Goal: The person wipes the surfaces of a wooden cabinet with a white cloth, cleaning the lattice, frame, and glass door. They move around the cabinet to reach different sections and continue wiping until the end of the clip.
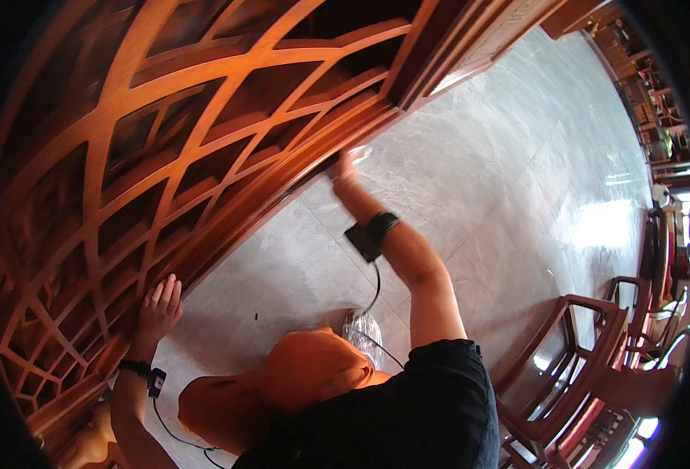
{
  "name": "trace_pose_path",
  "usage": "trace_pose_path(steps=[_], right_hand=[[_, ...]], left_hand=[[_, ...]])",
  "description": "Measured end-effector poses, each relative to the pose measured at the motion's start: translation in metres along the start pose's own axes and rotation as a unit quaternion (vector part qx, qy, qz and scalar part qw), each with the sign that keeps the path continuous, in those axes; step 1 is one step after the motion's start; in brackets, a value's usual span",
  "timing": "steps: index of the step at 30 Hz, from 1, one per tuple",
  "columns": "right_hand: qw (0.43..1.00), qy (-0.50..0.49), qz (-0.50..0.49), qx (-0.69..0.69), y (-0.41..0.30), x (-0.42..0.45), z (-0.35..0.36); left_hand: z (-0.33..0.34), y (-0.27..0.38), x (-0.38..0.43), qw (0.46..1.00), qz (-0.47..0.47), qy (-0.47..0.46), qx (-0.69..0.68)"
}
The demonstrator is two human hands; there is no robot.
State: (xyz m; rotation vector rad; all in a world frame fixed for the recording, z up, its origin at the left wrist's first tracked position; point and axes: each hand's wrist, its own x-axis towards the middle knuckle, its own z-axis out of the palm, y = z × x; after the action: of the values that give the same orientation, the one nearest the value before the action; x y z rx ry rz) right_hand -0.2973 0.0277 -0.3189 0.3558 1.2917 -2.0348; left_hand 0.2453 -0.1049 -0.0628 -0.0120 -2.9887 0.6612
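A large lattice cabinet of reddish-brown wood fills the upper left. My left hand rests on its lower frame rail, fingers extended, holding nothing. Further along the same cabinet, my right hand reaches to the bottom edge near the floor. Something white, too blurred to name, shows at that hand; whether the fingers close on it cannot be told. Each wrist wears a black strap with a small dark device, the right device and the left device, both trailing black cables.
Grey tiled floor spreads to the right, with my covered shoe on it. Dark wooden chairs stand at the lower right. Crowded wooden furniture lines the far right edge. A light-brown carved object sits at the lower left.
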Motion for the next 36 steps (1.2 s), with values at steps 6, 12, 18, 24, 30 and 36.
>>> trace_pose_path(steps=[6,12,18,24,30,36], right_hand=[[0.974,-0.068,0.210,-0.050,0.092,-0.145,0.065],[0.984,0.031,0.013,-0.174,-0.043,-0.073,0.029],[0.834,0.114,-0.497,-0.208,-0.222,0.013,-0.004],[0.874,0.139,-0.308,-0.350,-0.226,0.012,0.001],[0.903,0.043,-0.316,-0.287,-0.275,-0.049,0.020],[0.790,-0.005,-0.551,-0.268,-0.331,-0.117,0.054]], left_hand=[[-0.002,-0.001,0.000,1.000,-0.001,0.001,0.002],[0.003,0.000,-0.004,1.000,0.001,0.007,0.009],[0.011,-0.001,-0.009,1.000,0.004,0.016,0.015],[0.006,0.001,-0.015,0.998,-0.017,-0.052,-0.008],[-0.008,0.014,-0.026,0.991,-0.009,-0.107,0.076],[-0.021,0.009,-0.013,0.987,0.004,-0.159,-0.026]])
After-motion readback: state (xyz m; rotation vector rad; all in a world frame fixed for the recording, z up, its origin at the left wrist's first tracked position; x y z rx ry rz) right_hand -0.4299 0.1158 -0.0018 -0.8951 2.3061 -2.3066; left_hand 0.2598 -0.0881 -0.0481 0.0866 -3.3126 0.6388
